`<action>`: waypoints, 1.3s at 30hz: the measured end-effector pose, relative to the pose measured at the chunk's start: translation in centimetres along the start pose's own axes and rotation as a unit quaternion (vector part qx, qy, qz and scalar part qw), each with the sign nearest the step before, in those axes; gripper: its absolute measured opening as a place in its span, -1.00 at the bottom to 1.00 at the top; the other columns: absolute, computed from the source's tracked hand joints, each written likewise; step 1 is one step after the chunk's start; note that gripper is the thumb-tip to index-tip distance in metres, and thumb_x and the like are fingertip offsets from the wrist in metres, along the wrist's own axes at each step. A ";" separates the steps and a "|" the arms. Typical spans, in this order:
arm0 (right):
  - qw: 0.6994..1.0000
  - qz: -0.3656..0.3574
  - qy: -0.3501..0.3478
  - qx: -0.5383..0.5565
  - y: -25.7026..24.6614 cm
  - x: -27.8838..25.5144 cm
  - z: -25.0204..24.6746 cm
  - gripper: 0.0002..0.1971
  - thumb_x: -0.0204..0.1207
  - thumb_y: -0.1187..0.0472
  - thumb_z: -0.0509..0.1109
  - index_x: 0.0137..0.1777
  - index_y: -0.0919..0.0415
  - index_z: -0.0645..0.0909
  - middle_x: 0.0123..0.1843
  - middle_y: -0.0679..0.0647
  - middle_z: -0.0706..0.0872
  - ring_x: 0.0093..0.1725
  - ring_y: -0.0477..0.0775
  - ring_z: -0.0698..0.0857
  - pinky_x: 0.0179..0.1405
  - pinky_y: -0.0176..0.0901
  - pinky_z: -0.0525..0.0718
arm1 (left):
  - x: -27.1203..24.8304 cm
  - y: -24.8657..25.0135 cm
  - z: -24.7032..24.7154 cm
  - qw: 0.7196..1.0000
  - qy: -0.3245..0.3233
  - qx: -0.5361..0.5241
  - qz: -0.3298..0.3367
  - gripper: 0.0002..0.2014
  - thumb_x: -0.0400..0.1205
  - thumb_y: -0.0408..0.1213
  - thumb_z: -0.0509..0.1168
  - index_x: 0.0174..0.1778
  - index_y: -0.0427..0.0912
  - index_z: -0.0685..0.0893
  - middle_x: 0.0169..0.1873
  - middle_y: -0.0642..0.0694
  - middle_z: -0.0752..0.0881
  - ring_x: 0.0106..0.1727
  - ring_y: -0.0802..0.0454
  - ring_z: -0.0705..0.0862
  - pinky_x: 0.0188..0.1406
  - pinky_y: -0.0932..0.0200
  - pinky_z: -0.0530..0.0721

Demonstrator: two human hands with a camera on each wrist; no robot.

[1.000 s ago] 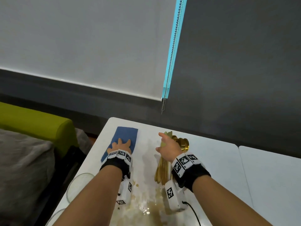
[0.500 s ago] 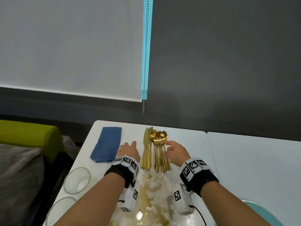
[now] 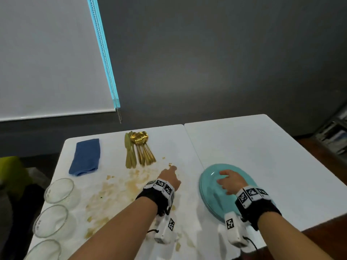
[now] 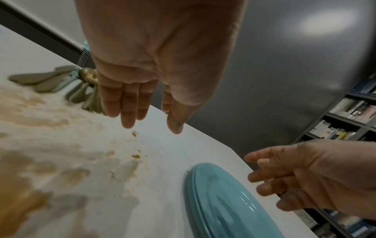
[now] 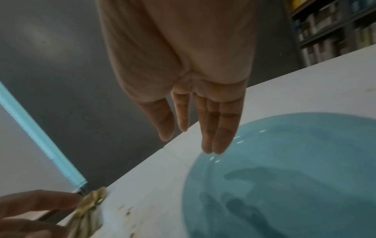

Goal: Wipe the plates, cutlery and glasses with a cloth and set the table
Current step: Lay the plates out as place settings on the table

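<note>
A teal plate lies on the right white table near its front edge. My right hand is spread over it with straight fingers and holds nothing; I cannot tell whether it touches. In the right wrist view its fingertips hang just above the plate's rim. My left hand hovers open over the left table, to the left of the plate and nearer me than the cutlery. Gold cutlery lies bundled at the back. A folded blue cloth lies to its left.
Three clear glasses stand in a row along the left table's left edge. Brown spill and crumbs cover the middle of the left table. Shelves with books stand at the far right.
The view has swung right. Both hands moved right, away from the cutlery; my right hand is now over the teal plate, and my left hand is near the seam between the tables.
</note>
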State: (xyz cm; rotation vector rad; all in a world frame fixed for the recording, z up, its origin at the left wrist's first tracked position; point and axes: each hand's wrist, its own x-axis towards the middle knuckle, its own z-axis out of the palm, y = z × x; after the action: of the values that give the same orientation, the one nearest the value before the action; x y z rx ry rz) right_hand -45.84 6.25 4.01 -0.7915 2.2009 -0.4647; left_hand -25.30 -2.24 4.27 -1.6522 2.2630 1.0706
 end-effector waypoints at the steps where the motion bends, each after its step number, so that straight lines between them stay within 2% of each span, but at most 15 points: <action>1: 1.000 0.017 0.006 0.000 1.2 -0.1 -0.7 -0.56 0.52 0.23 0.40 0.41 0.13 0.50 0.11 0.13 0.60 -0.06 0.15 0.62 -0.27 -0.13 0.68 | -0.2 0.7 0.7 1.000 -0.007 -0.005 0.006 -0.41 0.68 -0.20 0.22 0.62 -0.09 0.17 0.47 -0.23 0.43 0.47 -0.15 0.45 0.36 0.11 0.46; 2: 1.000 0.028 0.013 -0.001 2.4 0.0 -1.3 -0.56 0.51 0.23 0.41 0.40 0.13 0.50 0.12 0.14 0.59 -0.08 0.14 0.60 -0.24 -0.12 0.68 | -0.3 1.4 1.3 1.000 -0.012 -0.009 0.011 -0.41 0.67 -0.21 0.22 0.61 -0.10 0.18 0.47 -0.22 0.44 0.47 -0.13 0.45 0.35 0.15 0.46; 5: 0.998 0.048 0.032 -0.037 5.3 0.9 -2.9 -0.53 0.49 0.21 0.43 0.41 0.15 0.51 0.30 0.21 0.63 0.00 0.07 0.54 0.25 -0.01 0.63 | -0.1 3.3 2.9 1.000 -0.015 -0.015 0.012 -0.44 0.67 -0.22 0.22 0.60 -0.12 0.22 0.44 -0.18 0.50 0.44 -0.11 0.49 0.31 0.18 0.48; 6: 0.997 0.053 0.036 -0.044 5.9 1.2 -3.5 -0.53 0.49 0.21 0.43 0.42 0.16 0.51 0.34 0.21 0.62 0.05 0.06 0.55 0.33 -0.01 0.59 | 0.1 3.9 3.4 1.000 -0.017 -0.020 0.006 -0.44 0.67 -0.22 0.23 0.59 -0.12 0.23 0.43 -0.18 0.51 0.44 -0.11 0.50 0.30 0.17 0.48; 8: 0.996 0.064 0.036 -0.051 6.9 1.9 -4.5 -0.52 0.50 0.22 0.42 0.43 0.17 0.50 0.38 0.21 0.59 0.22 0.15 0.61 0.39 -0.01 0.54 | 0.6 5.0 4.3 0.999 -0.025 -0.032 -0.008 -0.45 0.67 -0.22 0.23 0.58 -0.12 0.25 0.42 -0.19 0.52 0.42 -0.11 0.52 0.29 0.17 0.50; 10: 0.995 0.073 0.039 -0.063 7.5 2.7 -5.3 -0.51 0.51 0.24 0.40 0.46 0.19 0.47 0.43 0.20 0.56 0.38 0.20 0.56 0.42 -0.10 0.48 | 1.3 6.0 5.1 0.998 -0.032 -0.039 -0.024 -0.45 0.66 -0.21 0.24 0.58 -0.10 0.27 0.42 -0.20 0.53 0.41 -0.13 0.54 0.29 0.16 0.51; 12: 0.992 0.089 0.047 -0.074 8.1 3.6 -6.1 -0.51 0.53 0.26 0.36 0.48 0.21 0.44 0.45 0.21 0.53 0.43 0.20 0.52 0.39 -0.16 0.44 | 2.1 6.9 6.0 0.997 -0.036 -0.045 -0.041 -0.45 0.65 -0.20 0.24 0.57 -0.09 0.29 0.41 -0.21 0.53 0.40 -0.14 0.54 0.29 0.15 0.51; 17: 0.983 0.158 0.031 -0.093 9.4 6.0 -6.7 -0.55 0.52 0.25 0.32 0.39 0.38 0.43 0.34 0.30 0.59 0.31 0.27 0.60 0.16 -0.12 0.57 | 4.2 8.8 7.2 0.993 -0.031 -0.067 -0.089 -0.46 0.65 -0.22 0.24 0.56 -0.12 0.30 0.39 -0.21 0.56 0.38 -0.15 0.56 0.24 0.16 0.53; 20: 0.982 0.153 -0.012 -0.108 10.0 7.1 -6.0 -0.54 0.54 0.23 0.33 0.40 0.41 0.43 0.38 0.31 0.55 0.38 0.26 0.54 0.26 -0.08 0.52 | 5.1 9.6 7.6 0.992 -0.034 -0.039 -0.114 -0.53 0.65 -0.21 0.22 0.48 -0.21 0.39 0.38 -0.21 0.56 0.36 -0.15 0.56 0.23 0.14 0.54; 24: 0.983 0.147 -0.026 -0.105 9.8 8.0 -5.9 -0.50 0.53 0.22 0.34 0.43 0.40 0.40 0.41 0.30 0.52 0.41 0.25 0.51 0.31 -0.07 0.50 | 5.9 10.2 8.2 0.991 -0.047 0.011 -0.126 -0.65 0.64 -0.16 0.21 0.28 -0.25 0.58 0.26 -0.19 0.65 0.09 -0.11 0.60 0.00 0.15 0.52; 29: 0.980 0.168 -0.038 -0.100 10.2 8.3 -6.5 -0.60 0.46 0.27 0.35 0.28 0.38 0.51 0.19 0.27 0.68 0.14 0.26 0.68 -0.05 -0.16 0.58 | 6.2 10.1 8.7 0.988 -0.051 0.017 -0.145 -0.61 0.63 -0.07 0.24 0.29 -0.22 0.58 0.27 -0.18 0.65 0.30 -0.14 0.61 0.21 0.11 0.57; 31: 0.982 0.165 -0.049 -0.084 10.2 7.9 -6.7 -0.61 0.44 0.27 0.36 0.27 0.37 0.51 0.10 0.27 0.69 -0.01 0.26 0.66 -0.07 -0.14 0.61 | 6.3 9.9 9.0 0.986 -0.059 -0.011 -0.154 -0.62 0.63 -0.09 0.25 0.27 -0.23 0.59 0.18 -0.20 0.68 0.20 -0.16 0.66 0.16 0.10 0.63; 34: 0.985 0.155 -0.051 -0.052 11.0 7.7 -6.5 -0.55 0.41 0.27 0.37 0.29 0.42 0.46 0.08 0.27 0.68 -0.06 0.24 0.66 -0.05 -0.10 0.65 | 6.1 9.6 9.1 0.982 -0.069 -0.070 -0.161 -0.68 0.61 -0.16 0.25 0.14 -0.32 0.64 -0.07 -0.23 0.71 -0.08 -0.16 0.69 0.03 0.09 0.69; 37: 0.988 0.141 -0.048 -0.041 12.0 7.0 -6.5 -0.62 0.41 0.32 0.36 0.23 0.43 0.55 -0.02 0.25 0.70 -0.06 0.21 0.70 -0.07 -0.15 0.65 | 6.2 9.1 8.6 0.973 -0.074 -0.148 -0.158 -0.73 0.59 -0.32 0.26 0.15 -0.39 0.62 0.04 -0.29 0.72 0.03 -0.19 0.72 0.07 0.05 0.73; 39: 0.990 0.136 -0.043 -0.024 11.6 5.7 -6.8 -0.71 0.44 0.36 0.40 0.16 0.42 0.63 0.03 0.28 0.73 -0.05 0.20 0.70 -0.07 -0.17 0.65 | 5.9 9.2 7.7 0.952 -0.078 -0.254 -0.153 -0.85 0.55 -0.46 0.25 0.01 -0.42 0.59 -0.13 -0.34 0.69 -0.08 -0.23 0.72 -0.11 -0.01 0.74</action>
State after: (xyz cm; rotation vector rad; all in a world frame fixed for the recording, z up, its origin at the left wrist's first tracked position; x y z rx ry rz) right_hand -58.58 11.62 -0.73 -0.5150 2.2030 -0.2387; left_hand -37.82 -0.79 -0.11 -1.9238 1.6419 1.7222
